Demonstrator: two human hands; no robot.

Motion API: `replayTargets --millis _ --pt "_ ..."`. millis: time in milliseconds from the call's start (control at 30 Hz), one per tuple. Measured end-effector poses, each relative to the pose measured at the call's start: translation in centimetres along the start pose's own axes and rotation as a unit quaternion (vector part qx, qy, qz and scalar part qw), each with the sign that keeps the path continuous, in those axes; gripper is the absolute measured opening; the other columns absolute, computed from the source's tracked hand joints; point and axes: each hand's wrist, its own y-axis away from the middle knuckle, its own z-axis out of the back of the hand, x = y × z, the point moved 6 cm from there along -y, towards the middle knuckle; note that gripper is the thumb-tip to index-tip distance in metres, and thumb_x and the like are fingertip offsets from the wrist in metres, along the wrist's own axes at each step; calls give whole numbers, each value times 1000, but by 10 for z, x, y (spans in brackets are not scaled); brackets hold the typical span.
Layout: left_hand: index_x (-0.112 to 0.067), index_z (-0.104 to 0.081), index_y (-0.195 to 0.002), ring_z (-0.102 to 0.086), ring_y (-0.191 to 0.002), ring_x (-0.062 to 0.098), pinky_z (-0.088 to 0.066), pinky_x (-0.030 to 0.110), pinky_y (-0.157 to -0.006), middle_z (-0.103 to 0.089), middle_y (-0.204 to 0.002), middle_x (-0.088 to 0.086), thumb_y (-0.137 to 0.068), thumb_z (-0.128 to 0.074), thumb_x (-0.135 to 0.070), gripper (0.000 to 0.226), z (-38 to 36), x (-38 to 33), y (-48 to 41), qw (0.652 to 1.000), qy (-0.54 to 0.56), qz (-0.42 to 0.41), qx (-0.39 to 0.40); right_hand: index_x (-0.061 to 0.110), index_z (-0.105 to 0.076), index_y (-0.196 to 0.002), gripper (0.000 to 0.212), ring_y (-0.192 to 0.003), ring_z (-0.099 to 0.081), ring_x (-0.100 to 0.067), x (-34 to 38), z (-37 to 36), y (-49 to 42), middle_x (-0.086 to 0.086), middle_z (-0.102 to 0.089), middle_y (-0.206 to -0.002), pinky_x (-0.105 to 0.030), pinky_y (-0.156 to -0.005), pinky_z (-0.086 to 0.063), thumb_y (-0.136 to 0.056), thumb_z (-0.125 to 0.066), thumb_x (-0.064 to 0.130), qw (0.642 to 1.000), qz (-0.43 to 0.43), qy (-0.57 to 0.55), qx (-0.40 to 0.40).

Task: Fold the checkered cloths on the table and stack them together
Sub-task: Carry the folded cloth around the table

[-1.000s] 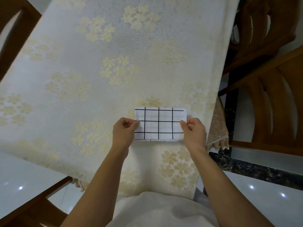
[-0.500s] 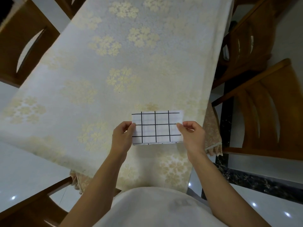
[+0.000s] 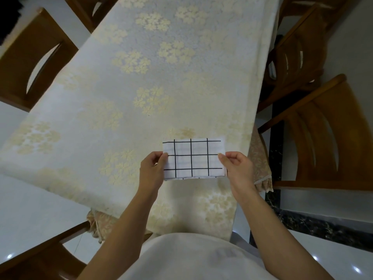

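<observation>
The left hand (image 3: 151, 170) pinches the left short edge of the folded checkered cloth (image 3: 193, 158), thumb on top and fingers curled under. The right hand (image 3: 239, 168) pinches the right short edge the same way. Both hands are closed on the fabric and the cloth is stretched flat between them. It is a small white rectangle with a black grid, and further layers show along its near edge. It sits over the near right part of the worktop (image 3: 141, 81), close to the near edge and the right corner. Whether it rests on the surface or hangs just above it cannot be told.

A cream tablecloth (image 3: 129, 61) with pale yellow flower clusters covers the worktop and hangs over the near edge, its fringe (image 3: 262, 178) drooping at the right corner. Beyond and to the left of the hands the tablecloth runs open and flat to the far end.

Wooden chairs crowd the edges: one just beside the right corner (image 3: 323, 138), another further along the right side (image 3: 292, 57), one at the left side (image 3: 26, 57) and one near left (image 3: 40, 259). Glossy white floor (image 3: 30, 199) shows on the left.
</observation>
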Motion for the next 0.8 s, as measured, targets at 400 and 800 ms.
replayTargets --millis 400,800 --pt "-15 -67 -91 -60 -81 16 -48 31 -71 -68 -90 3 -100 -54 -24 18 6 8 29 999 8 14 -33 19 -68 -100 21 -86 -66 1 -1 6 9 5 -71 -93 -8 -66 -49 -83 -79 13 1000 -10 -14 25" --pt "-14 -67 -94 -57 -77 11 -44 21 -67 -66 -85 -2 -100 -56 -23 15 1 50 132 984 17 40 -175 23 -70 -90 11 -89 -67 -4 -22 36 25 6 -72 -93 -17 -80 -50 -85 -78 17 987 21 61 144"
